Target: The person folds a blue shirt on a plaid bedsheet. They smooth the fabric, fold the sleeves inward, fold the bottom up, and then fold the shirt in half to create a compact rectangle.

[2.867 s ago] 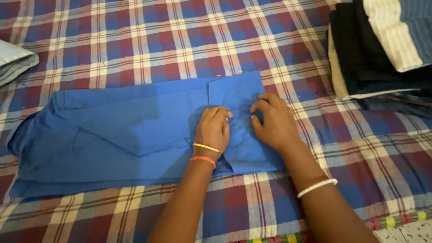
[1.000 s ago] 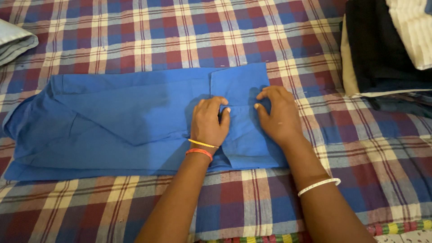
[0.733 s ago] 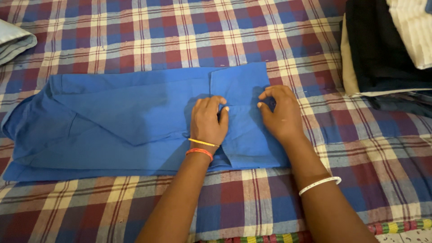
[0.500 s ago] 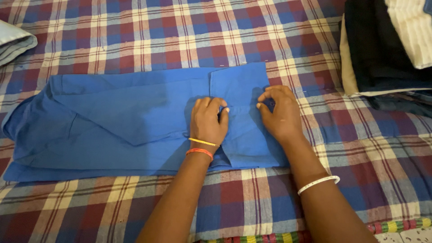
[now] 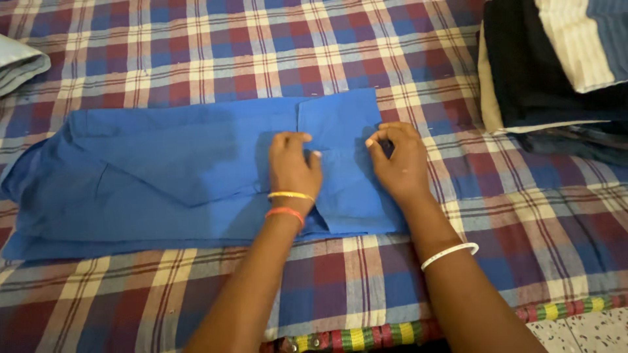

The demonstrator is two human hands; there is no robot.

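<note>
Hands work at the right end of a blue garment (image 5: 176, 170) lying flat and partly folded across a bed covered by a red, blue and cream checked sheet (image 5: 216, 52). The left hand (image 5: 293, 168) rests palm down on the cloth, fingers curled and pressing it, gripping nothing. The right hand (image 5: 398, 160) sits just beside it, thumb and fingertips pinched together on a small fold of the fabric. A stack of folded clothes (image 5: 556, 65) sits well apart at the upper right, and a pale folded cloth (image 5: 19, 65) at the far left edge.
</note>
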